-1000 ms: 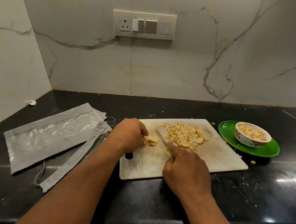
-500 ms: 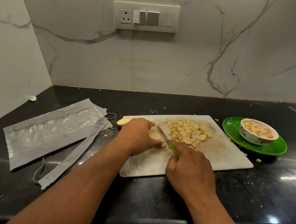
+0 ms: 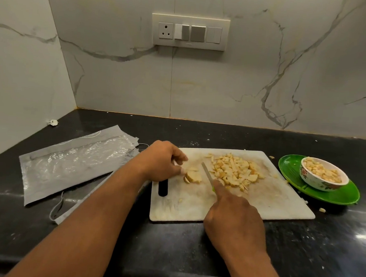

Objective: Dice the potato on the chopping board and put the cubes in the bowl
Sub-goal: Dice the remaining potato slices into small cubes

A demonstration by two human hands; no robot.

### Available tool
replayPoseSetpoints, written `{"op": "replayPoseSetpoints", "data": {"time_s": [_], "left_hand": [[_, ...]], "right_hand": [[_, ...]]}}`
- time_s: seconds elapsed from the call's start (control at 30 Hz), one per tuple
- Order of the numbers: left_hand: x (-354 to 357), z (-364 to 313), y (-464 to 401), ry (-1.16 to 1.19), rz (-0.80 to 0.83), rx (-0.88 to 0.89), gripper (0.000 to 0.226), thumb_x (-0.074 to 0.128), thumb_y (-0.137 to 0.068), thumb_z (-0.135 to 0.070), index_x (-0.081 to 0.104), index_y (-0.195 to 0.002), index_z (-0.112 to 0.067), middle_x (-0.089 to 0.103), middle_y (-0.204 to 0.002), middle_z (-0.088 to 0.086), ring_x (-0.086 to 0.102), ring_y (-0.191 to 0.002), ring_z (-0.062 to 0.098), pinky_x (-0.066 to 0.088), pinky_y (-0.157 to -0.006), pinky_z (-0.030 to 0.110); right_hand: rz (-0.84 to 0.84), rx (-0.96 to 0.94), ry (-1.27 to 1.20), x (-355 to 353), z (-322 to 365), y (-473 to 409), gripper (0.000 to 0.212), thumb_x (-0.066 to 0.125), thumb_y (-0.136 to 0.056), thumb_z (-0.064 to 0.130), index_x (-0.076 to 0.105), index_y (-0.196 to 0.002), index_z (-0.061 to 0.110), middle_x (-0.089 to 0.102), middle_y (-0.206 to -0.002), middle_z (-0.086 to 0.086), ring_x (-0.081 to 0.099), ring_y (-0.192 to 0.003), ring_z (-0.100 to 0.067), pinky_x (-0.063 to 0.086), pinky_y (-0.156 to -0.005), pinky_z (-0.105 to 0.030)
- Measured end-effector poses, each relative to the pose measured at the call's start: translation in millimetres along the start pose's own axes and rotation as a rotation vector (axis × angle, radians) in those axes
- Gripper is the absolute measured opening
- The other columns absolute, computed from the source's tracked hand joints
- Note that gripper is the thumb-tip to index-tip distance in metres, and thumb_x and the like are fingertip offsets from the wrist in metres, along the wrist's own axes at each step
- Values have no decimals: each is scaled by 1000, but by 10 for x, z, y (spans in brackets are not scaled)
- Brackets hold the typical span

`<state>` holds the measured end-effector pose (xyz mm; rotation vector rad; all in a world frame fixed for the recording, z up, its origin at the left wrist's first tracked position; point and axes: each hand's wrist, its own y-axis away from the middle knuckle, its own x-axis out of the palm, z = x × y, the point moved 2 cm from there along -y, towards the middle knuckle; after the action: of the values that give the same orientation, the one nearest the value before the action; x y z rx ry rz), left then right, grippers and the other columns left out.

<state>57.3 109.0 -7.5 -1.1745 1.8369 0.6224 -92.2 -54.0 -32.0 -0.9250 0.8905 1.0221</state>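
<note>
Mostly done: bowl (image 3: 323, 176) part-filled, cube pile (image 3: 234, 170) on board (image 3: 281, 200), left hand (image 3: 161, 161) seemingly pinching 1 last chunk (image 3: 193, 177), right hand (image 3: 235, 218) gripping knife (image 3: 206, 175).

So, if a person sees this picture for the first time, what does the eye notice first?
Probably the two hands at the white chopping board: the right hand holds a knife, and the left hand steadies a potato piece. Next, the pile of cubes mid-board, and the bowl on a bright green plate at right.
</note>
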Motion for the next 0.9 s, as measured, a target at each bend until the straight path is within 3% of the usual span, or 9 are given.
{"op": "replayPoseSetpoints", "data": {"time_s": [0.1,0.27,0.47,0.6,0.73,0.9], "left_hand": [[72,47,-7,-24,-19,-33,18,78,-92,-19,81,-107,-29,73,-94,-16,67,-83,1,48,-72,10],[140,-16,-87,46,-33,-61,12,83,-88,-20,83,-98,-27,75,-89,-15,68,-83,3,58,-83,20],[99,10,-48,125,-84,-35,29,87,-83,-29,78,-111,-30,72,-93,-17,68,-85,1,56,-78,17],[140,31,4,112,75,24,52,90,-79,-33,71,-127,-36,68,-105,-26,65,-94,-3,52,-87,16],[178,57,-32,216,35,29,42,87,-83,-14,77,-121,-29,76,-96,-15,71,-86,-3,54,-79,9],[176,57,-23,324,-23,27,38,89,-80,-10,79,-112,-27,77,-93,-9,74,-83,6,59,-82,17]], "right_hand": [[84,-36,48,36,31,70,68,32,-96,26,7,-159,33,57,-117,1,57,-96,-19,48,-79,-35],[115,-59,88,65,30,72,69,31,-97,26,2,-159,34,55,-116,2,55,-94,-18,48,-78,-34],[88,-34,64,93,-7,39,67,30,-96,26,8,-159,35,58,-113,4,53,-91,-17,43,-74,-33],[93,0,18,76,-9,9,67,32,-96,26,11,-159,36,59,-114,5,49,-88,-16,37,-71,-31],[65,4,1,92,-16,10,67,32,-95,26,13,-158,37,60,-111,5,54,-90,-17,40,-71,-32],[36,-9,-37,104,-29,2,66,33,-94,27,17,-158,38,61,-113,6,55,-93,-17,40,-73,-32]]}}
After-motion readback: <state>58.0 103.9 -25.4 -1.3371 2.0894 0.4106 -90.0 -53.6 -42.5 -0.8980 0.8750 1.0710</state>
